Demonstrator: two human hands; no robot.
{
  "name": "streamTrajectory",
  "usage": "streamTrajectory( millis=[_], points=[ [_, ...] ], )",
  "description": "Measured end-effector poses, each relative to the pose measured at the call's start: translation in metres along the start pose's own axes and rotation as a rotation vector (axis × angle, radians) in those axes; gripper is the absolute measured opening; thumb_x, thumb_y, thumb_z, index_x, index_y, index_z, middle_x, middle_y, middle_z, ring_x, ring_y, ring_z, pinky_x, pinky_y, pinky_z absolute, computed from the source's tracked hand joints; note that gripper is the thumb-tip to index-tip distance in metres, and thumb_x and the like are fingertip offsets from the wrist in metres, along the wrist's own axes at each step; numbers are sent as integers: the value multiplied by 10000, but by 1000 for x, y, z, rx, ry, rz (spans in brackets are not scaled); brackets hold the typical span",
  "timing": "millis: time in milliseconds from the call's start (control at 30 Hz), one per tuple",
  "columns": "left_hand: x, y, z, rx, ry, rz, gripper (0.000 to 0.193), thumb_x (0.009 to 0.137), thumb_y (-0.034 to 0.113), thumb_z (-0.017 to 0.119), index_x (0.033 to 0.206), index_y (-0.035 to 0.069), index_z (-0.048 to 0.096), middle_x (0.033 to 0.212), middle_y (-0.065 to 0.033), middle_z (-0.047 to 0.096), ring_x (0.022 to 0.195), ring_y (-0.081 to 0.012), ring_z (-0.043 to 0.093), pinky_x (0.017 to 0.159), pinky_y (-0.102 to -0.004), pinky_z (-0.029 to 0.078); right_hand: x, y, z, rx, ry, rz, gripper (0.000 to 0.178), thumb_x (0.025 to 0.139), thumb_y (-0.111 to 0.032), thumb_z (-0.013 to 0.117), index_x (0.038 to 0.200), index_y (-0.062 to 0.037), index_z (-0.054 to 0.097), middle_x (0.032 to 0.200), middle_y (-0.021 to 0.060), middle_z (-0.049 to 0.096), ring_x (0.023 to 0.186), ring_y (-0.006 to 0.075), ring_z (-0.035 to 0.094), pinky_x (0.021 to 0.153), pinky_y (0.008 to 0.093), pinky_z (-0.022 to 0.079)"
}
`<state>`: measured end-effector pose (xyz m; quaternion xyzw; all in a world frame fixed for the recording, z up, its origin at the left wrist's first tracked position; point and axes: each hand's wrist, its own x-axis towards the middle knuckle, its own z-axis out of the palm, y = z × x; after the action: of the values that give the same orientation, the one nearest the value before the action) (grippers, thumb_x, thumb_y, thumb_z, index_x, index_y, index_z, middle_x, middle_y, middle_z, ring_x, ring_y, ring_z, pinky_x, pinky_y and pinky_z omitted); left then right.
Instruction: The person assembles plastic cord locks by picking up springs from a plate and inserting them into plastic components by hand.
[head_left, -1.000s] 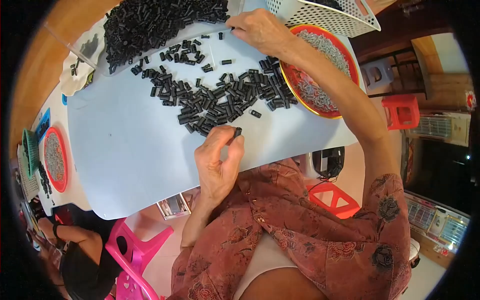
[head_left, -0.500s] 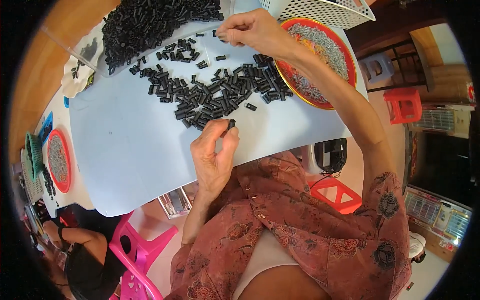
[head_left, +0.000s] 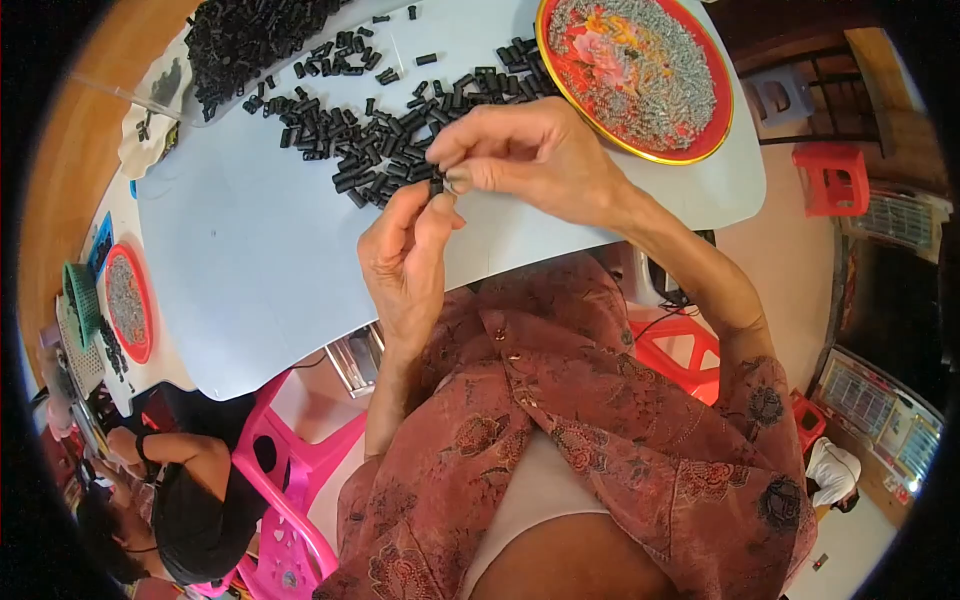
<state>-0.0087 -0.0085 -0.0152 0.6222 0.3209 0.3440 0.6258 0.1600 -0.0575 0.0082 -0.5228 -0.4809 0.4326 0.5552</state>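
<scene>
Over the near edge of the pale table, my left hand (head_left: 405, 265) is closed in a pinch, with a small black cylindrical piece (head_left: 436, 187) between thumb and forefinger. My right hand (head_left: 550, 165) meets it from the right, thumb and forefinger pinched at the piece's end. What the right fingertips hold is too small and covered to make out. Just beyond both hands lies a loose pile of similar black pieces (head_left: 385, 140). To the right of the pile, a red plate with a gold edge (head_left: 724, 105) bears many small silvery metal pieces that look like springs (head_left: 650, 95).
A large heap of black pieces (head_left: 250, 50) fills a clear bin at the far left. On another table at left stand a second red plate (head_left: 147, 325) and a green basket (head_left: 82, 300). A person in black (head_left: 190, 520) sits there, by a pink chair (head_left: 300, 450).
My right hand has come back from the far side of the table to my left hand, and their fingertips now meet. The view has shifted, showing more of the red plate.
</scene>
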Motion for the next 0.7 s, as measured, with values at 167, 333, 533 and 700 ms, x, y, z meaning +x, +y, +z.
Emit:
streamTrajectory(
  millis=[167,333,533,700],
  points=[
    [-4,2,-4,88,-47,-42,174,916,125,528,930,-30,605,781,-35,619,802,-107,540,789,-267,420,-6,2,4,-269,21,-153,197,750,-20,659,946,-17,682,831,77,686,735,154,648,671,279,508],
    [-3,4,5,43,14,11,153,898,135,575,907,-13,617,712,-1,583,676,-43,477,592,-194,359,-9,4,5,-433,31,-233,214,745,-34,664,958,-26,679,852,85,683,738,169,652,669,285,508],
    [-2,2,1,38,-2,3,138,887,107,573,928,-13,626,710,-3,581,672,-42,471,584,-193,359,-10,11,-4,119,105,37,163,844,-44,619,994,-23,680,844,9,674,736,62,598,669,198,474],
    [-1,5,2,112,-18,-23,123,883,106,577,901,-8,617,709,-5,576,661,-47,471,576,-200,366,-8,15,-9,189,90,191,185,894,-138,618,1023,-12,659,859,25,649,731,59,566,693,210,474]
  ],
)
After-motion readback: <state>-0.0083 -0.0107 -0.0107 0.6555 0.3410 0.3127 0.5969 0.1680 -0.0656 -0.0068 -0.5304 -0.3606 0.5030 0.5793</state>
